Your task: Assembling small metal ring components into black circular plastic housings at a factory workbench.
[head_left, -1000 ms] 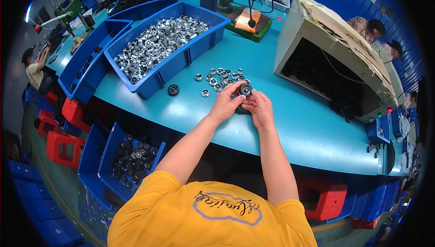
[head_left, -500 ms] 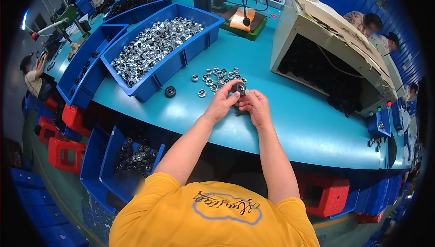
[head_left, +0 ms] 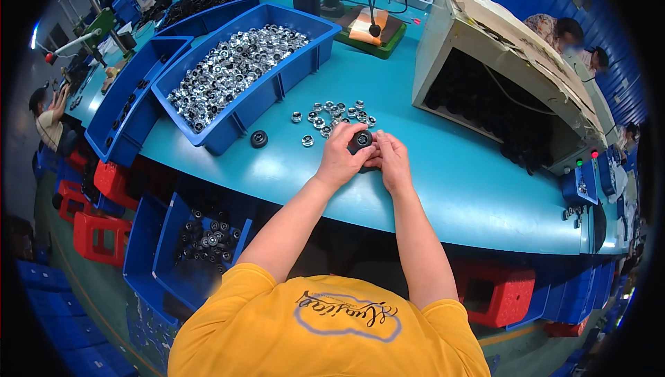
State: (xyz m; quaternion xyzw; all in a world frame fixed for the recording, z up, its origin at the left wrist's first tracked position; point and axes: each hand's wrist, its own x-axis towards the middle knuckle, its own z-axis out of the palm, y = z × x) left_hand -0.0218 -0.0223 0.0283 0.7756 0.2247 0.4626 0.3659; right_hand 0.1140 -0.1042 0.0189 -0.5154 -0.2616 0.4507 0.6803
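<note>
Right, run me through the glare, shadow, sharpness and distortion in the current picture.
Head view: pale glare on the blue-green table, right of the hands; head view: deep shadow inside the beige box, swallowing detail; head view: the black wheel in the hands reads fairly sharp; head view: the table's front edge bows, and the corners fall to black.
</note>
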